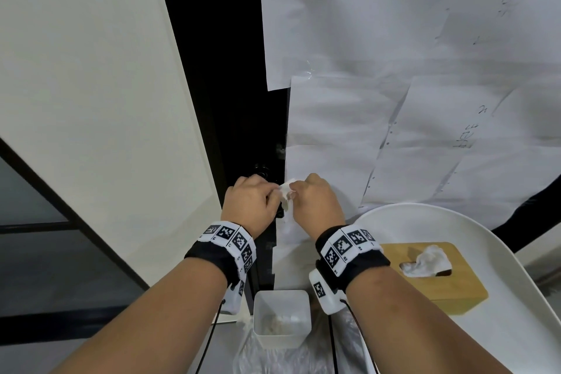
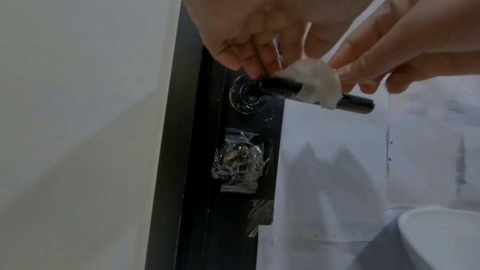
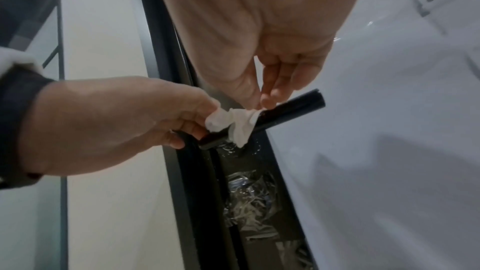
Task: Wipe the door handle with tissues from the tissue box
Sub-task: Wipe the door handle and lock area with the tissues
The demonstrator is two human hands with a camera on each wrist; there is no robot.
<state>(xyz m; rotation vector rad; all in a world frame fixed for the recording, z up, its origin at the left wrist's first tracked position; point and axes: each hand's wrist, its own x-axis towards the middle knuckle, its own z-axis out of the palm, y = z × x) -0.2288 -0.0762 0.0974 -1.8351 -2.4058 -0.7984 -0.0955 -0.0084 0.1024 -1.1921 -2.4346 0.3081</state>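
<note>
A black lever door handle sticks out from a round rosette on the dark door edge. A white tissue is draped over the lever's middle. My left hand pinches the tissue's end near the rosette, and my right hand pinches the other end toward the lever's free tip. In the head view both hands meet over the tissue, hiding the handle. The wooden tissue box stands at the right with a tissue poking from its slot.
The box sits on a white round table close to my right arm. A white square bin with crumpled tissue stands below my wrists. Paper sheets cover the door. Crumpled clear tape sits under the handle. A white wall is left.
</note>
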